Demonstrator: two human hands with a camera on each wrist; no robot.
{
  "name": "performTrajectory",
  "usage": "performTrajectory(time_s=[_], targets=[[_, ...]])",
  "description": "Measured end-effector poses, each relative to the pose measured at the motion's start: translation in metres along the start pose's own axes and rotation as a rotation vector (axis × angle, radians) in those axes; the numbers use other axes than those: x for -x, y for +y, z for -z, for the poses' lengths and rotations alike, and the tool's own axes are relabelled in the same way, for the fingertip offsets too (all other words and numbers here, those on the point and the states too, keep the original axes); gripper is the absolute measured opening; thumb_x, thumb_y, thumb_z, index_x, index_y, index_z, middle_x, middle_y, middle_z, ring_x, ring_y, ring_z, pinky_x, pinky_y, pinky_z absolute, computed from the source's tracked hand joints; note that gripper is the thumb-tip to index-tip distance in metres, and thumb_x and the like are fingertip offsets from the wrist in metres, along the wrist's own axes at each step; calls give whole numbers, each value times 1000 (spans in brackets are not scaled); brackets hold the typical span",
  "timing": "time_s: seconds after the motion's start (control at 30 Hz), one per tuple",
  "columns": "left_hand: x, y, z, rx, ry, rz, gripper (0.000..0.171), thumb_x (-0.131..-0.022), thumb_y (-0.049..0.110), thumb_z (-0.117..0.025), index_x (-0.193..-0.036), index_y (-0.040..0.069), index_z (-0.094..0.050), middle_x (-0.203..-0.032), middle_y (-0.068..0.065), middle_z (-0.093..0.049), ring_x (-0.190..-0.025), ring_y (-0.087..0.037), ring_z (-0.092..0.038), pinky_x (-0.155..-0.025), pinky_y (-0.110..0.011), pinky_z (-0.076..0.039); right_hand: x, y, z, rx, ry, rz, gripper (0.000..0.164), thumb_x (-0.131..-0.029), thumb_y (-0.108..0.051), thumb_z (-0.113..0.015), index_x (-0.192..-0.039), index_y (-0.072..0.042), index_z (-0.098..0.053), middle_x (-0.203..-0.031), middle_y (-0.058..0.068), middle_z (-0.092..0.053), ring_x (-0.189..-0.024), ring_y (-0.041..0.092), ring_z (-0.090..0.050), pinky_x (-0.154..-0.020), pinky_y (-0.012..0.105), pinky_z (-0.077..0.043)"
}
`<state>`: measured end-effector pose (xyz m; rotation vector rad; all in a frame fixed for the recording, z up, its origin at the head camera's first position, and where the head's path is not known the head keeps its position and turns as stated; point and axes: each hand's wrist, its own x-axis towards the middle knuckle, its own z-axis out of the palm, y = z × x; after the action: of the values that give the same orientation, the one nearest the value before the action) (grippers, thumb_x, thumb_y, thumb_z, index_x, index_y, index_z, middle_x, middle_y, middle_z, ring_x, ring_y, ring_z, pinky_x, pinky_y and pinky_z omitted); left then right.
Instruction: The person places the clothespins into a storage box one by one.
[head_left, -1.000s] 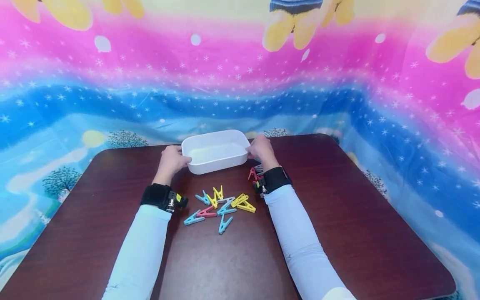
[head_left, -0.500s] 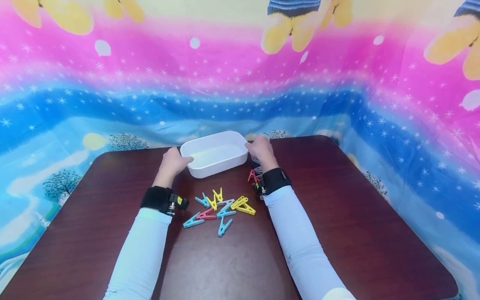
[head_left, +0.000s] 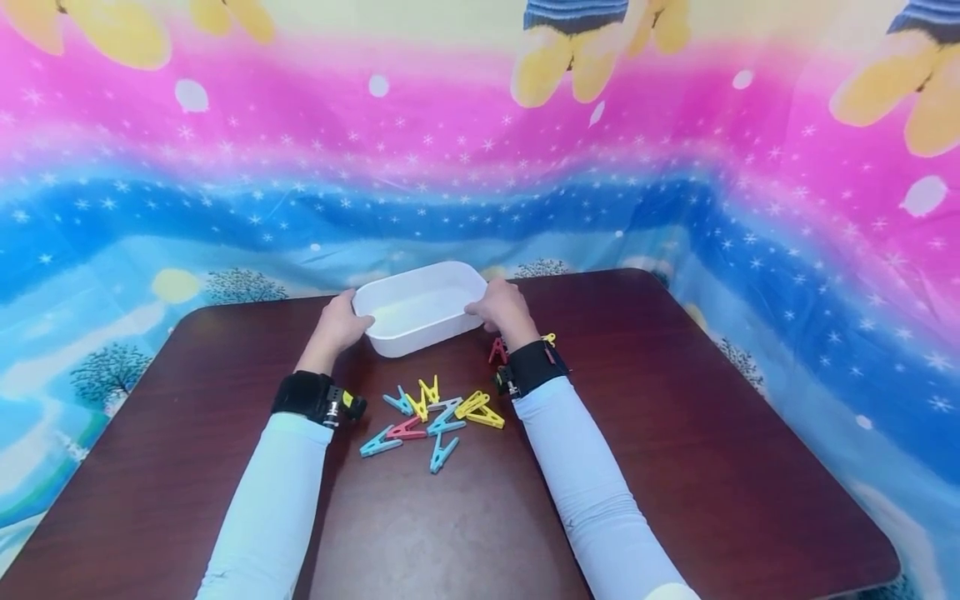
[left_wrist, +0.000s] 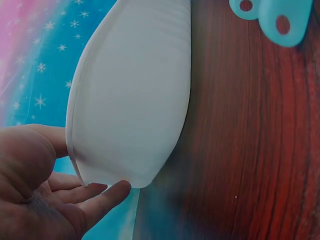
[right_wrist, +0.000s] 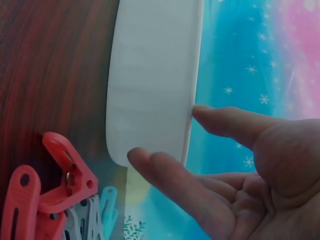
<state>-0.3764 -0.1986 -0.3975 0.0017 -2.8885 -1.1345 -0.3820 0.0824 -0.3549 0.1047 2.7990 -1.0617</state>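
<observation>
A white plastic box with rounded corners, its inside bare, is held between both hands near the table's far edge. My left hand grips its left end, thumb over the rim. In the left wrist view, fingertips of the left hand touch the box's end wall. My right hand pinches the right end. The right wrist view shows the thumb of the right hand at the rim and other fingers against the end. Red clothespins lie close to it, partly hidden by the right wrist in the head view.
Several clothespins lie in a loose group in front of the box, among them a red clothespin, a blue clothespin and a yellow clothespin. The brown table ends at a patterned cloth behind.
My right hand has shifted a little toward me and left along the box's end. The box has turned slightly. A yellow clothespin now shows beside the right wrist. The scattered clothespins have stayed put.
</observation>
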Motion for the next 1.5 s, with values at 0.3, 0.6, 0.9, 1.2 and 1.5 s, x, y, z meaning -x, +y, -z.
performTrajectory(time_s=[0.3, 0.6, 0.9, 1.2, 1.5], targets=[[9, 4, 2, -28, 1, 31, 76, -80, 16, -67, -141, -4, -27, -135, -26, -40, -120, -41, -43, -98, -53, -40, -16, 4, -1, -41, -52, -10, 48, -84, -24, -68, -121, 2, -51, -90, 14, -67, -74, 23, -69, -74, 38, -56], [23, 21, 4, -139, -42, 78, 85, -72, 30, -75, -131, -11, -30, -120, -26, -40, -106, -37, -47, -89, -49, -46, -35, 10, -5, -155, -42, -1, 46, -88, -14, -61, -130, -2, -48, -97, 17, -64, -74, 24, -69, -74, 38, -57], [24, 29, 7, -71, -50, 126, 99, -80, 40, -68, -142, -10, -8, -138, -31, -24, -121, -42, -36, -99, -52, -39, -21, 6, -1, -151, -55, 19, 50, -89, -24, -60, -132, -3, -46, -113, 18, -60, -84, 26, -67, -76, 38, -56], [8, 8, 0, -3, -43, 29, 76, -89, 29, -59, -146, 0, -18, -143, -26, -33, -128, -41, -36, -103, -54, -35, 5, -16, -12, 2, -99, 50, 61, -84, -34, -66, -130, -2, -43, -93, 12, -59, -81, 28, -67, -68, 35, -56], [9, 7, -2, -32, -55, 14, 63, -90, 18, -57, -142, 0, -28, -137, -24, -41, -122, -39, -44, -99, -53, -40, 5, -18, -18, 109, -89, 41, 56, -86, -32, -64, -130, -2, -45, -90, 13, -67, -79, 25, -68, -52, 26, -50]])
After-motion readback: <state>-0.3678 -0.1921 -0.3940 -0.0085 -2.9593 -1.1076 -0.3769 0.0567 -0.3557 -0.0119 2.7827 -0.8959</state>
